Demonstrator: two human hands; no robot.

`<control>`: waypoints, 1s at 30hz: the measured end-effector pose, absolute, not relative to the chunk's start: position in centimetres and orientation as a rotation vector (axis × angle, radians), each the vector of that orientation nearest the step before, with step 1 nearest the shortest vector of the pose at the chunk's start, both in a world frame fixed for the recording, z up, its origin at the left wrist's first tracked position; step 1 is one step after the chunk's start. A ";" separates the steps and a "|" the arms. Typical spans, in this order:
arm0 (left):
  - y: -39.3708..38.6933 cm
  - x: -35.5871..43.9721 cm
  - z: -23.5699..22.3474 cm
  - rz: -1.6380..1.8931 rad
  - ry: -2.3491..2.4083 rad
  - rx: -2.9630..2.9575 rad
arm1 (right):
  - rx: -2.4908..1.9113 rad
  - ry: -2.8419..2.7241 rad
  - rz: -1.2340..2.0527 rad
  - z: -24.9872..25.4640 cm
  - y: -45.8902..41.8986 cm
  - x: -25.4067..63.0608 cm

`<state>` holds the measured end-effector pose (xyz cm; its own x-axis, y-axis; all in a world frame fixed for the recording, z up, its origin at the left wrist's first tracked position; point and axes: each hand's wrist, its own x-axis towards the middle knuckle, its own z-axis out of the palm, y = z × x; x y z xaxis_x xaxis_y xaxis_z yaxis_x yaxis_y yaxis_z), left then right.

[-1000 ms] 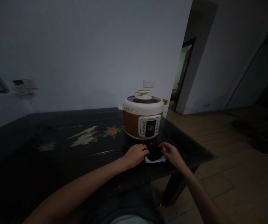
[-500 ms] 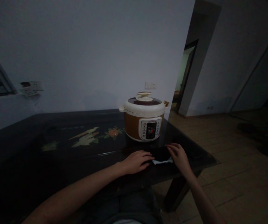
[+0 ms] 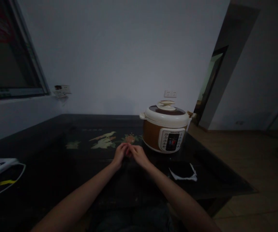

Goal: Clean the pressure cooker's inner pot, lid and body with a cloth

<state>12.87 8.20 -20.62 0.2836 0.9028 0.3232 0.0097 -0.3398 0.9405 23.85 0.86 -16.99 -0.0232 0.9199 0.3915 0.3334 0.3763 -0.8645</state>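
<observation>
Over the dark table, my left hand (image 3: 120, 154) and my right hand (image 3: 138, 154) meet, with fingers bent and fingertips pressed together. Whatever they hold, if anything, is too small and dim to make out. Just beyond the fingertips lies a painted flower (image 3: 129, 138) on the tabletop. To the right of my right hand stands a brown and cream electric pressure cooker (image 3: 151, 133), its lid on and its control panel facing me. In front of the cooker, a flat black thing (image 3: 181, 169) lies on a white cloth or paper (image 3: 192, 177), untouched by either hand.
The dark table (image 3: 81, 180) runs up to the wall and ends on the right above a tiled floor. At the left edge are a white device (image 3: 1, 166) with a cord and a yellow strip (image 3: 7, 182). Wall sockets (image 3: 170, 93) sit behind the cooker.
Both hands have left the black thing with the white edge and come together farther left. The view has turned left, bringing the white device and more of the window into sight.
</observation>
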 end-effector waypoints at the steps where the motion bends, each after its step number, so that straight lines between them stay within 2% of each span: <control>1: 8.4 12.8 -21.0 1.207 0.872 1.630 | -1.167 -1.533 0.719 -18.0 2.0 23.6; 7: 9.1 13.2 -22.0 1.081 0.902 1.811 | -1.195 -1.363 0.830 -21.8 3.7 24.3; 14: 9.6 13.2 -22.5 0.938 0.920 1.900 | -1.185 -1.323 0.883 -22.2 4.0 24.5; 30: 10.7 13.1 -23.4 0.850 0.941 1.938 | -1.167 -1.445 0.851 -23.6 5.0 25.0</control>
<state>13.14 10.70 -23.42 0.4972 0.8401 0.2169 0.3008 -0.4014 0.8651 25.00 5.02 -23.56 0.0200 0.9587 0.2839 0.2164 0.2730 -0.9374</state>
